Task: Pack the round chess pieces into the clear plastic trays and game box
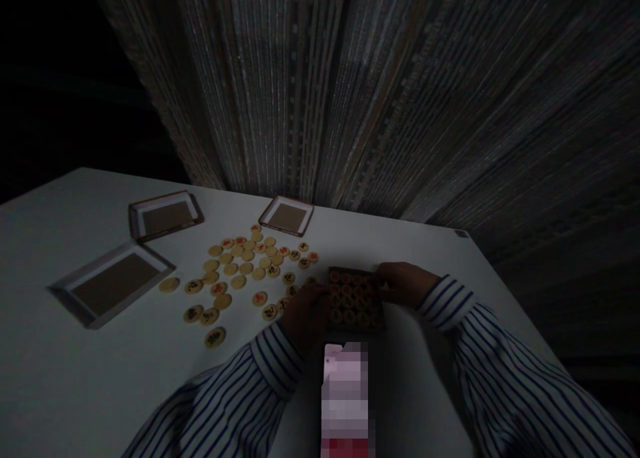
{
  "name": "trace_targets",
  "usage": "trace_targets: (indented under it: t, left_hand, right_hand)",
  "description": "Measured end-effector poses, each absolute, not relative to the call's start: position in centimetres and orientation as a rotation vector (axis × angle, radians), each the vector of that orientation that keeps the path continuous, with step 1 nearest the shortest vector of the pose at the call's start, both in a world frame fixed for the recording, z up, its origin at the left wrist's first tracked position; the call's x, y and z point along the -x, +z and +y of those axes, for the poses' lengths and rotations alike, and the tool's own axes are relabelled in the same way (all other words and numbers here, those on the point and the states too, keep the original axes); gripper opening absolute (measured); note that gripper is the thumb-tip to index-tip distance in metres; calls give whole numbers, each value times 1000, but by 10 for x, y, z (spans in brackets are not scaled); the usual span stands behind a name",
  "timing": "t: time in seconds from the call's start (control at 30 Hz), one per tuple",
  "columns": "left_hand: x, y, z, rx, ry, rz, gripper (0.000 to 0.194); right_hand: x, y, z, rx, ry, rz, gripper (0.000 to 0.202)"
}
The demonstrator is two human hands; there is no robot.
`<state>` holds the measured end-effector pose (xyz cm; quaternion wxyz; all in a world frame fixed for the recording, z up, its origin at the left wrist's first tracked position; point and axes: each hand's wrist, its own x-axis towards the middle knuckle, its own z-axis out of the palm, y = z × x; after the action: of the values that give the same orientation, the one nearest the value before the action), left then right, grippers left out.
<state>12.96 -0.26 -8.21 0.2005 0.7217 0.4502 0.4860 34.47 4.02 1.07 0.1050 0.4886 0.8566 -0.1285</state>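
Holding disc-filled box (357, 329): left hand (306, 317), right hand (407, 283); loose discs (231, 269) leftward.

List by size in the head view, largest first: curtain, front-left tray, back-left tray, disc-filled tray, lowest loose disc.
Curtain
Front-left tray
Back-left tray and disc-filled tray: too alike to rank, the latter partly hidden
Lowest loose disc
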Motion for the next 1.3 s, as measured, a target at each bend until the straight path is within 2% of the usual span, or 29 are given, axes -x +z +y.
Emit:
trace_targets:
  t: [0.57,0.9,1.3]
  left_hand:
    - [-129,-73,-4,-2038,1334,1239,13]
    - [-129,-84,-2,-2071,1373,1223,13]
    - [-131,-86,-2,-2028,1381,1243,12]
  right_hand:
    - [-348,12,38,-1436,-442,2513,25]
    - [-344,14,36,-1396,-385,2580,30]
    - [-342,15,35,-1368,-345,2537,21]
